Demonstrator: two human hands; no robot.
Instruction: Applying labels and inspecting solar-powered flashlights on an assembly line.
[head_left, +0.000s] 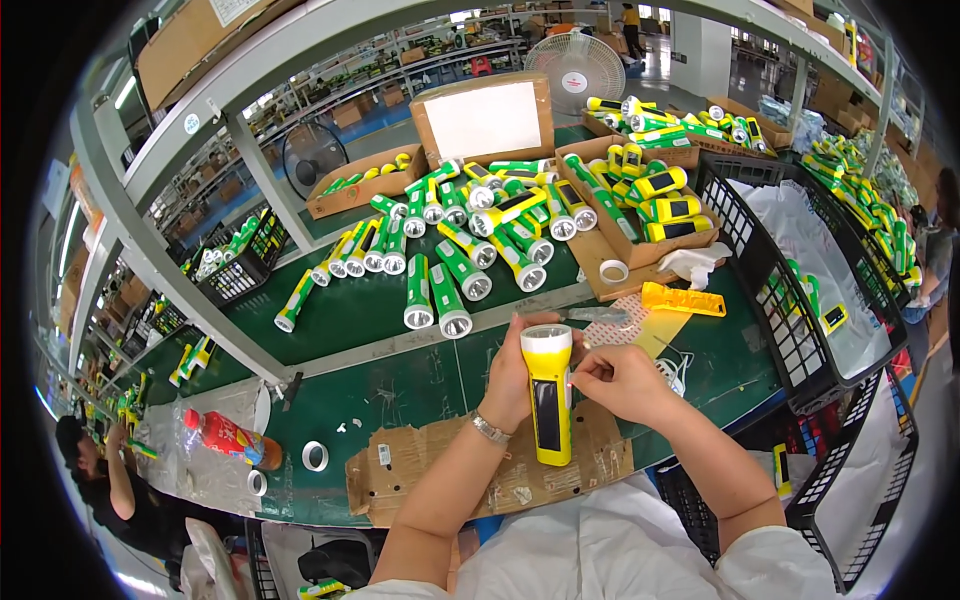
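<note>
While the left hand (pixel 508 388) gripped the yellow flashlight (pixel 549 405) from its left side, just below the white head, the right hand (pixel 622 384) was drawn up to the opposite edge, thumb and fingers bunched into a pinch. Whether anything thin lay between those fingertips, I could not tell. The flashlight was above the brown cardboard sheet (pixel 420 470), near the front of the green surface (pixel 400 388), head pointing away from the person, dark panel facing up. Held so, it presumably left the panel in plain sight and its right side free for the pinching fingers. The cardboard (ragged at the edges, dotted with dark holes) probably served as padding.

Farther back, loose flashlights (pixel 510 210) lay grouped, many lenses turned to the near side, perhaps so that they could be seen at a glance. More filled an open carton (pixel 675 251) to the right, likely to hold them together. Beside it was a black crate (pixel 745 262) with a pale liner, maybe against scratches. A red-labelled bottle (pixel 232 437) was well apart at left, seemingly out of the hands' way.
</note>
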